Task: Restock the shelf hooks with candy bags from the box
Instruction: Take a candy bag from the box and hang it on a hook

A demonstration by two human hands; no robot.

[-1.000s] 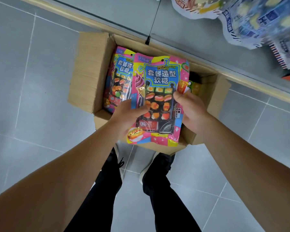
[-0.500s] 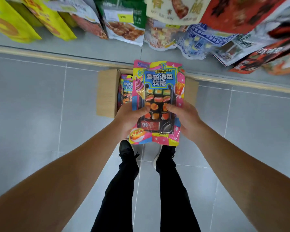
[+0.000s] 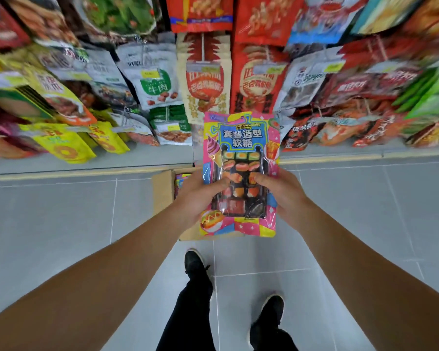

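One candy bag (image 3: 240,173), two hands (image 3: 241,196) gripping

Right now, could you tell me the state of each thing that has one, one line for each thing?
candy bag: sealed, upright, lifted in both hands in front of the shelf, not yet on a hook.
left hand: grips the bag's left edge.
right hand: grips the bag's right edge.
cardboard box: open, on the floor, more bags inside.
shelf bags: hanging on hooks.
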